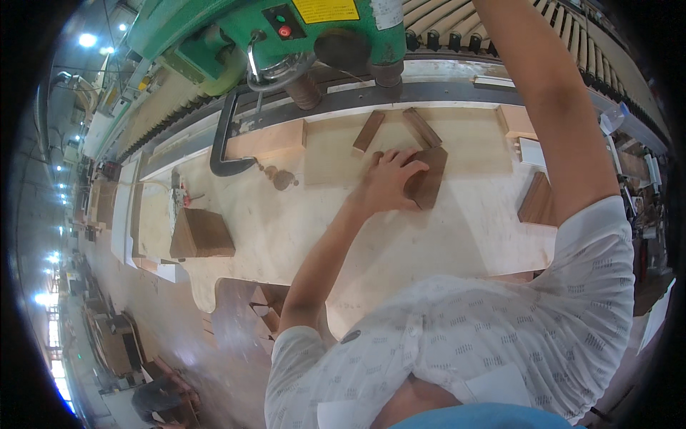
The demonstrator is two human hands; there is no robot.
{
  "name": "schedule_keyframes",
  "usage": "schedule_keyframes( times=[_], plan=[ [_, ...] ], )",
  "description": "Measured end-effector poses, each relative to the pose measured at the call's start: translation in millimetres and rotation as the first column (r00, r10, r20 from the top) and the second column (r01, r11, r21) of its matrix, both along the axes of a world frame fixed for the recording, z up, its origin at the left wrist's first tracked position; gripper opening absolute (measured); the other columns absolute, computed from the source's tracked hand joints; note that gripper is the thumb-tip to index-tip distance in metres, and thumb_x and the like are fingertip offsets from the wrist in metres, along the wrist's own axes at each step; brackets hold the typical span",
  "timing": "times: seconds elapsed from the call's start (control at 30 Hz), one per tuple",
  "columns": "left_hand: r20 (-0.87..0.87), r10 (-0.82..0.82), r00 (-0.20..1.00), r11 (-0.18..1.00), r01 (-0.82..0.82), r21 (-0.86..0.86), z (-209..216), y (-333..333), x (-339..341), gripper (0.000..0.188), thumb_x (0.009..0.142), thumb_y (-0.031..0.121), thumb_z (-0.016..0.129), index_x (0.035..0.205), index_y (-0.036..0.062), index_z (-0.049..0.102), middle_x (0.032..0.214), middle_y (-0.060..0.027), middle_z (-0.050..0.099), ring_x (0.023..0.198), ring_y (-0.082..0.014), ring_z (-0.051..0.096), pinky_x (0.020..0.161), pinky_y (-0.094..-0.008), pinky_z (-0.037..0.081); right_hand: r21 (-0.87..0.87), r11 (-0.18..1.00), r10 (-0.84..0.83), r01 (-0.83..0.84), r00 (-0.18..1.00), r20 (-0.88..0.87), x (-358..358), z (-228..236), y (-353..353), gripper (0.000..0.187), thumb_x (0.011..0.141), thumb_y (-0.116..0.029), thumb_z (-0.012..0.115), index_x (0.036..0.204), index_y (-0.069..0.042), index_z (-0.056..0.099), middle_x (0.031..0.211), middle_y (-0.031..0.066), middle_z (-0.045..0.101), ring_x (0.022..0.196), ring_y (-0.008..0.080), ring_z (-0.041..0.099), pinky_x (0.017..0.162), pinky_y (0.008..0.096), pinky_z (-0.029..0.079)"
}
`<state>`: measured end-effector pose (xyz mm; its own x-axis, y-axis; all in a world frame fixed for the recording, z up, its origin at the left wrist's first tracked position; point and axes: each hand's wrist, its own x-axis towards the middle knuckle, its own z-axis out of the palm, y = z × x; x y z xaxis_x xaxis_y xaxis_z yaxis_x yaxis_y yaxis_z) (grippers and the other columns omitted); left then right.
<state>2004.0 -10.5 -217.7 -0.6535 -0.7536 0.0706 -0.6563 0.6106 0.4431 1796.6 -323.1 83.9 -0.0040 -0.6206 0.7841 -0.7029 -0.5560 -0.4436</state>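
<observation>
My left hand (pixel 384 181) grips the left edge of a flat brown wooden block (pixel 433 179) with angled corners, which rests on the pale plywood tabletop (pixel 286 236). Its thumb lies along the near side and its fingers along the far side. Just beyond the block, two narrow wooden strips (pixel 369 131) lean apart from each other in a V-like layout against a thin pale board (pixel 329 154). My right arm (pixel 554 93) stretches forward past the table's far edge, and its hand is beyond the top of the picture.
A green machine (pixel 236 43) with a red button overhangs the far side. A black C-clamp (pixel 227 139) grips near a light wood bar (pixel 268 140). Brown block stacks stand at left (pixel 201 234) and right (pixel 537 201). Behind runs a roller conveyor (pixel 450 25). Another person (pixel 161 397) sits lower left.
</observation>
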Motion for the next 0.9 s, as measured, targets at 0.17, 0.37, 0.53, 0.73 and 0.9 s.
schedule_keyframes(
  times=[0.17, 0.37, 0.53, 0.73, 0.9],
  plan=[
    [-0.036, 0.309, 0.95, 0.951, -0.31, -0.021, -29.4, 43.0, 13.5, 0.074, 0.072, 0.052, 0.088, 0.135, 0.0211, 0.065, 0.145, -0.0121, 0.053, 0.132, -0.0395, 0.047, 0.115, -0.0529, 0.032, -0.012, 1.0, 0.019, -0.019, 1.0, 0.005, -2.4, 3.5, -2.9, 0.042, 0.1, -0.041, 0.061, 0.097, 0.0, 0.069, 0.079, 0.0121, 0.068, 0.071, 0.0264, 0.059, 0.074, 0.0412, 0.048],
    [-0.141, 0.406, 0.903, 0.839, -0.429, -0.333, -48.8, 23.7, 26.7, 0.06, 0.081, 0.051, 0.081, 0.13, 0.0188, 0.072, 0.151, -0.0118, 0.045, 0.134, -0.0364, 0.042, 0.113, -0.0517, 0.03, -0.012, 0.999, 0.04, -0.041, 0.999, -0.009, 5.7, -2.0, -6.0, 0.04, 0.1, -0.04, 0.061, 0.102, -0.001, 0.07, 0.082, 0.0119, 0.069, 0.074, 0.026, 0.06, 0.077, 0.0403, 0.049],
    [-0.297, 0.395, 0.87, 0.817, -0.48, -0.321, -51.5, -31.9, 23.4, 0.048, 0.078, 0.056, 0.08, 0.115, 0.0245, 0.081, 0.154, -0.0084, 0.042, 0.139, -0.0347, 0.037, 0.115, -0.0544, 0.025, -0.009, 0.999, 0.042, -0.043, 0.999, -0.014, 13.6, 5.5, -5.0, 0.04, 0.1, -0.04, 0.062, 0.107, -0.001, 0.071, 0.085, 0.0117, 0.07, 0.077, 0.0257, 0.062, 0.079, 0.0396, 0.05],
    [-0.317, 0.434, 0.844, 0.764, -0.531, -0.366, -55.5, -43.4, 23.8, 0.072, 0.069, 0.065, 0.084, 0.127, 0.0221, 0.072, 0.144, -0.0074, 0.051, 0.134, -0.0327, 0.046, 0.114, -0.0521, 0.03, -0.005, 0.998, 0.062, -0.062, 0.998, -0.007, 13.5, 2.5, -15.6, 0.04, 0.1, -0.039, 0.062, 0.112, -0.002, 0.072, 0.089, 0.0115, 0.072, 0.08, 0.0253, 0.063, 0.082, 0.0387, 0.051],
    [-0.352, 0.555, 0.753, 0.688, -0.654, -0.315, -63.2, -40.7, 22.8, 0.107, 0.059, 0.073, 0.085, 0.139, 0.0109, 0.052, 0.131, -0.0105, 0.061, 0.128, -0.0362, 0.052, 0.112, -0.0537, 0.032, -0.044, 0.996, 0.086, -0.082, 0.992, 0.088, -10.8, -12.9, -20.8, 0.041, 0.1, -0.038, 0.062, 0.117, -0.003, 0.073, 0.092, 0.0113, 0.073, 0.083, 0.025, 0.065, 0.085, 0.038, 0.052]
  ],
)
